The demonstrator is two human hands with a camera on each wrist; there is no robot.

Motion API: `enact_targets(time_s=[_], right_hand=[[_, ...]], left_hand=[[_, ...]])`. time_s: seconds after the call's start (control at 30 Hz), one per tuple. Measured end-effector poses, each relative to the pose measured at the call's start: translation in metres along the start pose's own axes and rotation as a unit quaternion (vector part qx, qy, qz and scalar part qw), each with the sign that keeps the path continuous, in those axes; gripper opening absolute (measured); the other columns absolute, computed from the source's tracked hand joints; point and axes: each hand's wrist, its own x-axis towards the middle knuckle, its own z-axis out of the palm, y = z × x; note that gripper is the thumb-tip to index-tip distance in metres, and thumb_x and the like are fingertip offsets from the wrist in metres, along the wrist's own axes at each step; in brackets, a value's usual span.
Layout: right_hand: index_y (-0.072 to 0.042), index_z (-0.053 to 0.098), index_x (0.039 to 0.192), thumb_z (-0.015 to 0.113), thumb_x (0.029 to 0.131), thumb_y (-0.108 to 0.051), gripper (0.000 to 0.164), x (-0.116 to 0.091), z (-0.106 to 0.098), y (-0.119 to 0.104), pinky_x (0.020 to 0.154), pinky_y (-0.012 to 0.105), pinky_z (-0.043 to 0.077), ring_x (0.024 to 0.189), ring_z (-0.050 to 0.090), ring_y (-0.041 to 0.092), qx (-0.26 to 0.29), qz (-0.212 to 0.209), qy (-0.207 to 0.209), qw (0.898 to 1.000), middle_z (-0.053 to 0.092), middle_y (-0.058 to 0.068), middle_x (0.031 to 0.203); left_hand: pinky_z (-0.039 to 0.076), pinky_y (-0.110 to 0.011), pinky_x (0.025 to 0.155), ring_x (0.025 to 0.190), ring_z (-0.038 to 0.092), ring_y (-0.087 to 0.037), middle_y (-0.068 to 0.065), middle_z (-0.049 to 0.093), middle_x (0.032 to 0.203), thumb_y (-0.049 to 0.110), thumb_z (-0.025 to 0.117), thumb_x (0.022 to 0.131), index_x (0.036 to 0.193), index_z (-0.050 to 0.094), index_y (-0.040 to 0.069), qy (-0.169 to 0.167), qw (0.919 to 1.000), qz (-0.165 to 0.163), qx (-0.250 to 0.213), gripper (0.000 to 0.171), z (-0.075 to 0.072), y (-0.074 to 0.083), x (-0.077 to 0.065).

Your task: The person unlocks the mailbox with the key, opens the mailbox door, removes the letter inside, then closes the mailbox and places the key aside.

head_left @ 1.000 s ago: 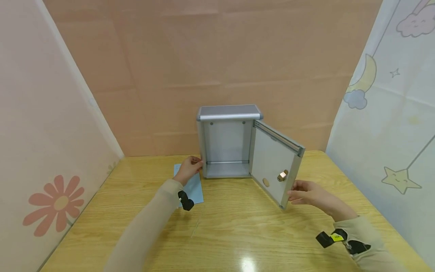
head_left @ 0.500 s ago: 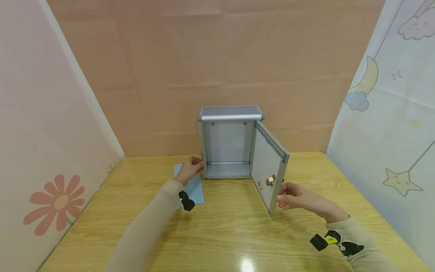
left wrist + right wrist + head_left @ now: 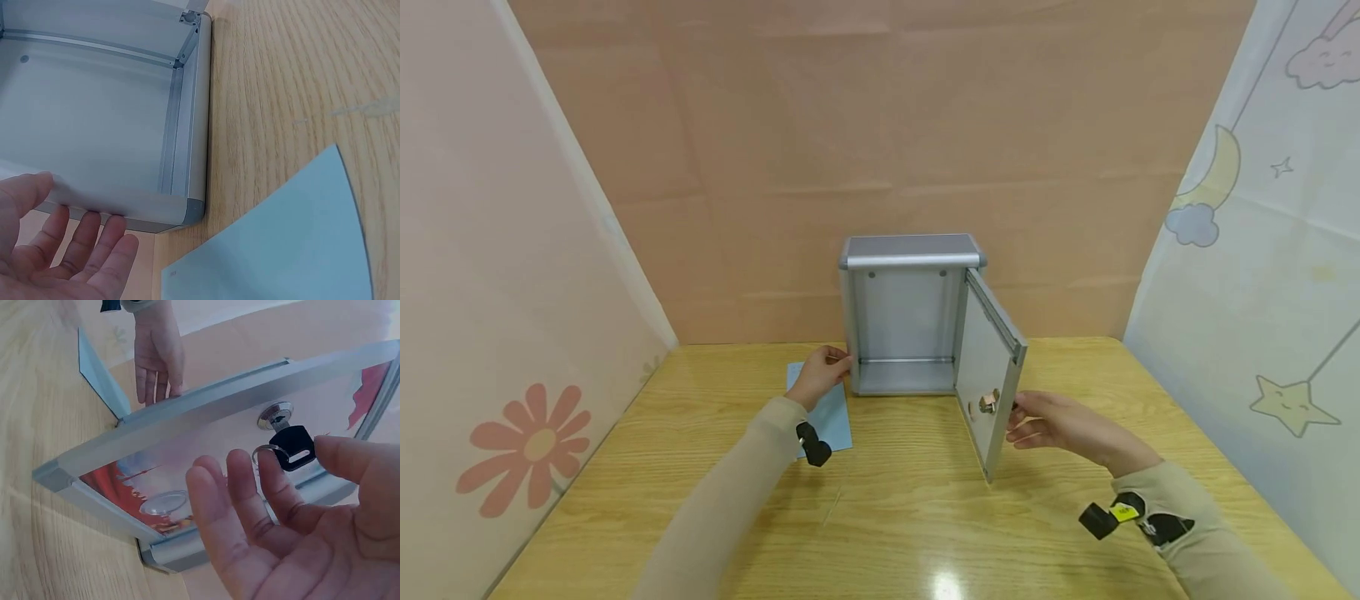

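While the L hand [image 3: 820,375] grips the left wall of an upright, silver-grey metal box [image 3: 904,312] near its btm, thumb at the front edge & fingers round the outer side, the R hand [image 3: 1063,423] pinches a black-headed metal key [image 3: 294,439] b/w thumb & index finger, other fingers bent and slightly apart. How firm that pinch is, can't tell. Key sits in a round, chrome-coloured lock [image 3: 267,417] on the outer face of the box's flat, metal-framed door [image 3: 988,358]; a thin silver ring [image 3: 254,455] hangs from it, by the index fingertip. Door is hinged on the box's right side & swung out toward the person; its inner face is whitish, w/ a brass-coloured latch [image 3: 988,403].

Box stands towards the back of a light, wood-grain table [image 3: 895,517], approx. mid-view from the head cam, in front of a plain brown backdrop [image 3: 775,167]. Pale-blue, rectangular sheet [image 3: 831,421] lies just left of the box, partly hidden by the L hand & forearm. Both sleeves are beige, each w/ a black device strapped at the wrist.
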Motion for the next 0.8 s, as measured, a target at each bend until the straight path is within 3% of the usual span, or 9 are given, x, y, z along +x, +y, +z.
enact_targets(time_s=[0.13,0.33,0.6,0.8], right_hand=[[0.008,0.046,0.119,0.038,0.106,-0.03,0.041,0.009,0.011,-0.005,0.087,0.035,0.056,0.096,0.066,0.02,-0.002,0.021,0.006,1.0,0.059,0.011,0.104],[0.004,0.05,0.112,0.042,0.105,-0.032,0.038,0.03,0.029,-0.007,0.088,0.039,0.055,0.095,0.066,0.021,0.019,0.033,-0.01,0.999,0.057,0.011,0.102],[0.005,0.045,0.116,0.044,0.104,-0.031,0.038,0.066,0.057,-0.018,0.086,0.035,0.056,0.091,0.065,0.018,0.057,0.04,-0.004,0.998,0.055,0.009,0.1],[0.01,0.043,0.123,0.041,0.105,-0.025,0.039,0.09,0.077,-0.027,0.085,0.034,0.056,0.09,0.067,0.017,0.082,0.045,0.02,0.995,0.057,0.014,0.106]], left_hand=[[0.047,-0.048,0.1,0.11,0.059,-0.035,-0.019,0.059,0.113,0.022,0.057,0.099,0.12,0.051,-0.004,0.0,1.0,-0.001,-0.002,0.034,0.0,-0.001,0.0],[0.046,-0.048,0.101,0.11,0.058,-0.036,-0.021,0.058,0.115,0.022,0.057,0.099,0.121,0.051,-0.004,-0.005,1.0,-0.003,-0.004,0.034,-0.001,0.004,-0.003],[0.046,-0.049,0.101,0.112,0.057,-0.038,-0.018,0.059,0.111,0.022,0.056,0.099,0.12,0.051,-0.003,-0.003,0.9999,-0.004,-0.01,0.033,-0.003,-0.002,0.003],[0.046,-0.049,0.101,0.113,0.056,-0.039,-0.019,0.058,0.113,0.022,0.056,0.099,0.12,0.051,-0.003,-0.005,0.9999,-0.004,-0.013,0.033,-0.005,-0.003,0.004]])
